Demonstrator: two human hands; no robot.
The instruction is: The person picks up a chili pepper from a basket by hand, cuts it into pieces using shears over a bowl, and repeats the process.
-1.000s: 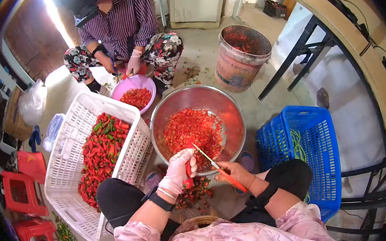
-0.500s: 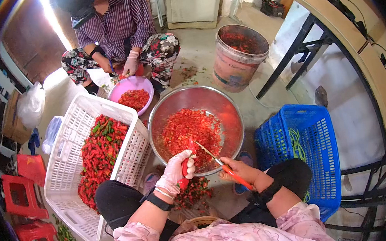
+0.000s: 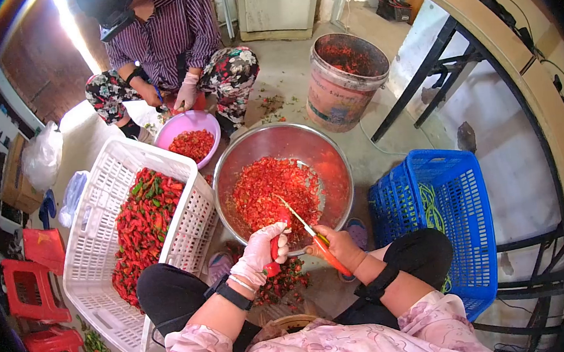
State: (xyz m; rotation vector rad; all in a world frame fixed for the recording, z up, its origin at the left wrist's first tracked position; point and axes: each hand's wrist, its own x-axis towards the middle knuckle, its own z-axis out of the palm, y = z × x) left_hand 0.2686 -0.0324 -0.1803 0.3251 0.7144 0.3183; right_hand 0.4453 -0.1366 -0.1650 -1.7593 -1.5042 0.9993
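Wrapped in a thin white glove, my left hand is closed around red chili peppers over the near rim of a large steel basin. My right hand, bare, grips scissors by their orange handles. The scissor blades point up and left over the basin, close to the pepper tip above my left fingers. Chopped red chili covers the basin's bottom. Whole chilies, mostly red with some green, fill part of a white plastic crate at left.
Across from me a person in a striped shirt works with scissors over a purple bowl. A stained bucket stands behind the basin. A blue crate is at my right, beneath a table. Red stools stand at far left.
The scissors and my right hand have shifted slightly left, so the blades reach farther over the basin beside the pepper. My left hand keeps its grip, slightly lower. The whole view has shifted a little.
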